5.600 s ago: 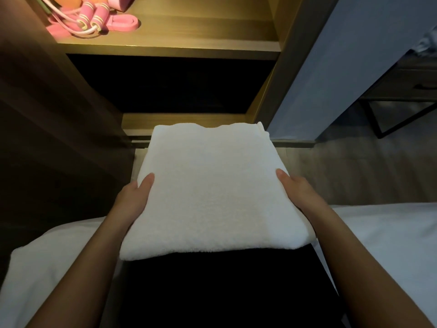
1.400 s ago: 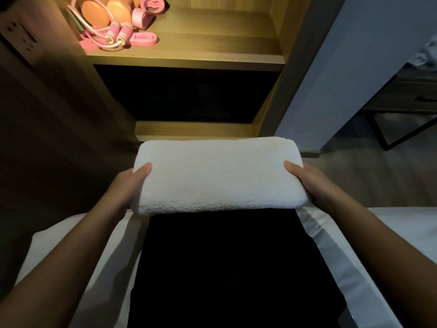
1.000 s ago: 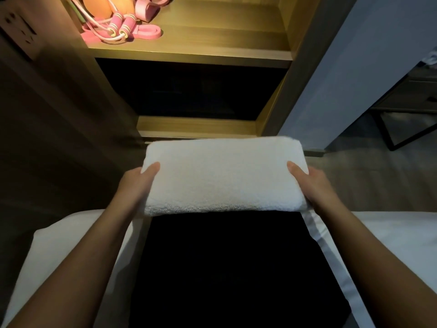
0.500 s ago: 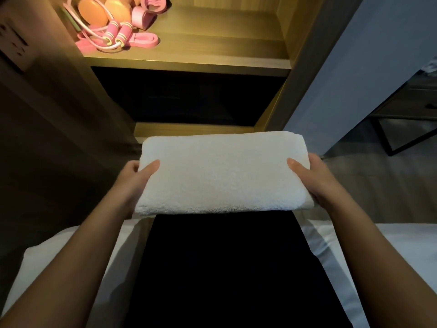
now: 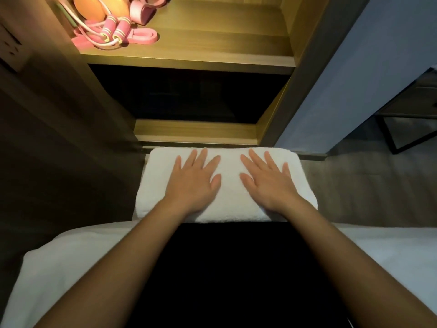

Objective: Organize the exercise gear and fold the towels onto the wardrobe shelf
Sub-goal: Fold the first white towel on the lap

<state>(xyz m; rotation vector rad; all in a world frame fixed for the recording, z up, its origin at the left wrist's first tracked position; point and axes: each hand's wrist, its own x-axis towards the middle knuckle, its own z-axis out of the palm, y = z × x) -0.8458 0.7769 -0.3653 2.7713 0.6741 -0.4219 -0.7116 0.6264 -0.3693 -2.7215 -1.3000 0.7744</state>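
A folded white towel (image 5: 229, 185) lies across my lap in front of the wardrobe. My left hand (image 5: 192, 181) presses flat on its left half, fingers straight and spread. My right hand (image 5: 268, 182) presses flat on its right half the same way. On the lit wooden wardrobe shelf (image 5: 212, 53), at its left end, lie the exercise things: a pink skipping rope (image 5: 111, 34) with striped handles, a pink band (image 5: 144, 39) and two orange rounded pieces (image 5: 104, 8).
Below the lit shelf is a dark compartment (image 5: 189, 95) with a wooden lower ledge (image 5: 196, 131). White bedding (image 5: 56, 268) spreads on both sides of my dark lap. A wall socket (image 5: 9, 48) is at the left; a black metal frame (image 5: 402, 131) stands at the right.
Both hands let go of the towel's ends and now lie flat on top of it. The towel has come down a little onto my lap.
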